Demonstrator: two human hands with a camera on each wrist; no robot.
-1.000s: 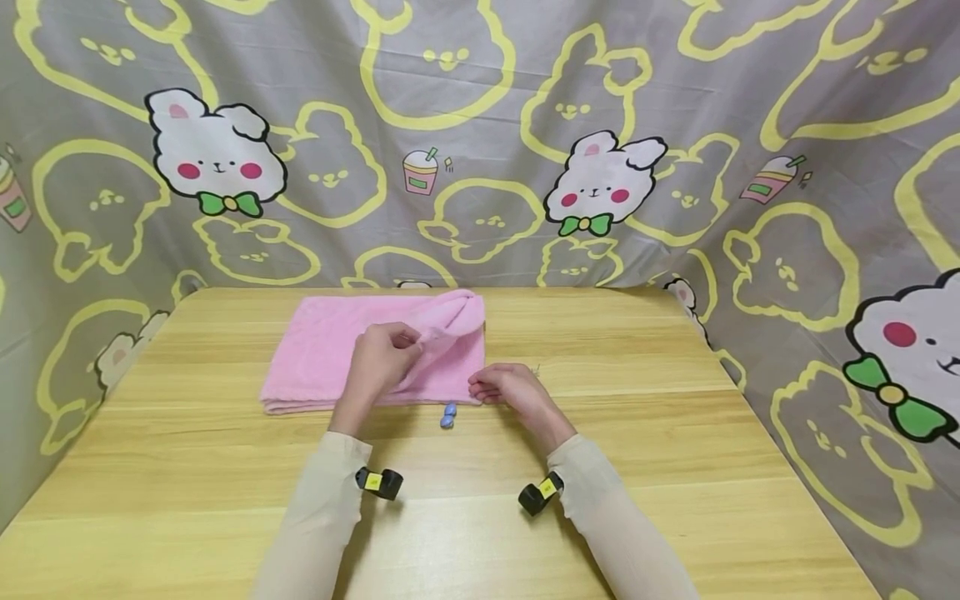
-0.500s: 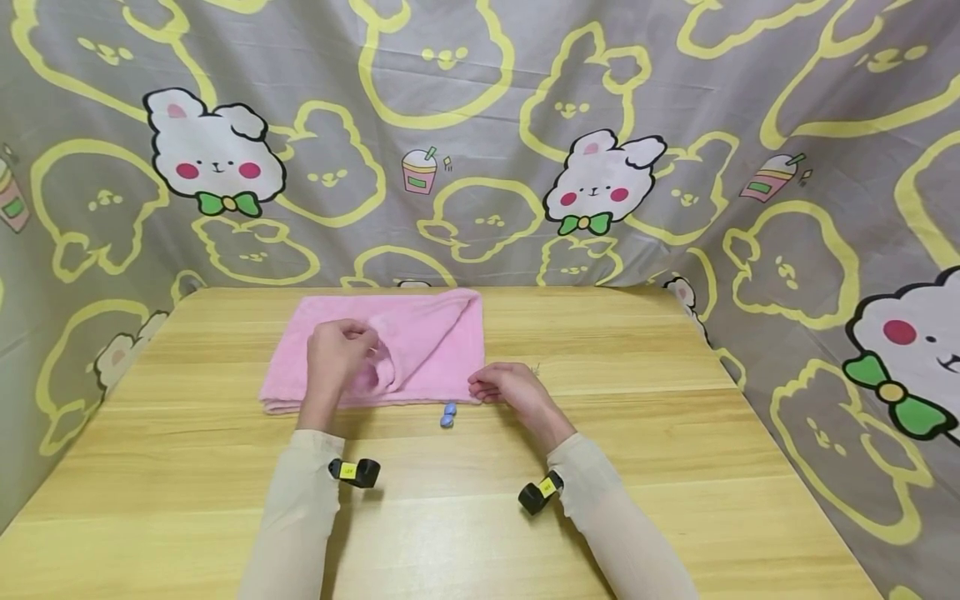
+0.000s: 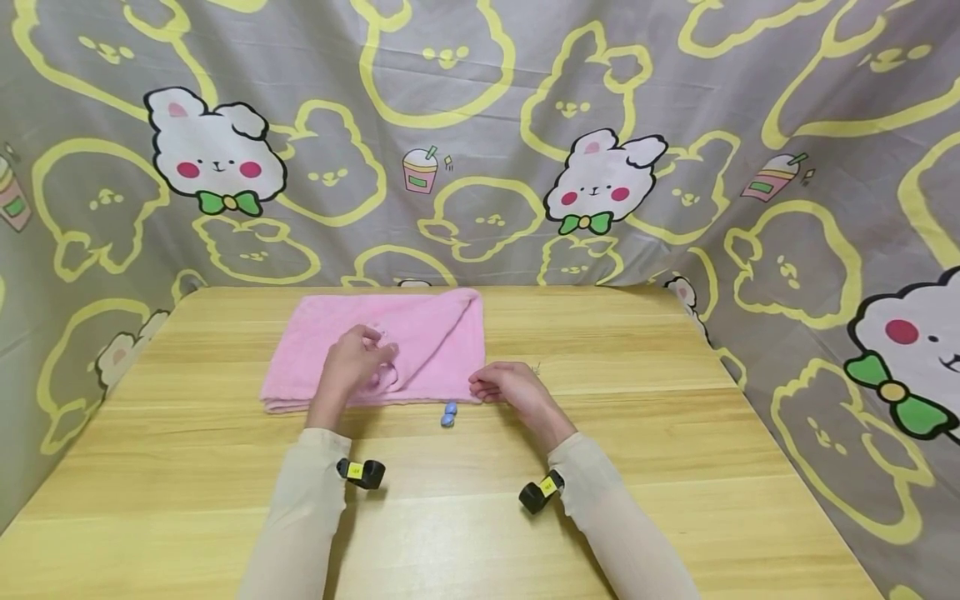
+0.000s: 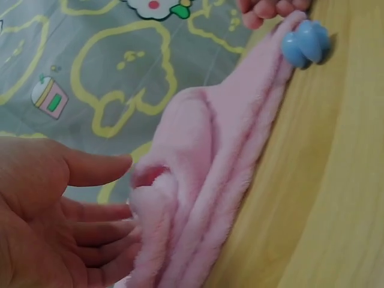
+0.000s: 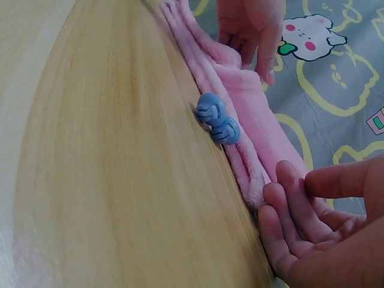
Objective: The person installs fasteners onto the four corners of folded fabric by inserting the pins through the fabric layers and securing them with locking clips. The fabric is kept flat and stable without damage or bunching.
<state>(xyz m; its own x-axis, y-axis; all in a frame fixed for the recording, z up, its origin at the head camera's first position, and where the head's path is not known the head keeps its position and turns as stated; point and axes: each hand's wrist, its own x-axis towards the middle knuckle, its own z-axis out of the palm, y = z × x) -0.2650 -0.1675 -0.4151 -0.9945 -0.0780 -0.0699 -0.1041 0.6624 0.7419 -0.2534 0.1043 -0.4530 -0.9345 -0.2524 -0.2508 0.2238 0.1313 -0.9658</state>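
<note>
I count two hands, my left hand (image 3: pixel 354 364) and right hand (image 3: pixel 513 390), two black cameras (image 3: pixel 371 474), one table (image 3: pixel 622 350), one pink towel (image 3: pixel 431 333) and two blue balls (image 5: pixel 225 131). Whether the balls are joined, I can't tell.

wood-grain tabletop (image 3: pixel 712 467) under folded pink towel (image 3: pixel 311 346) and blue two-lobed object (image 3: pixel 448 415)

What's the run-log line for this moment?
pink towel: folded, flap turned back | left hand: open, at flap | right hand: at towel's near right corner | blue object: on table, by near edge
</note>
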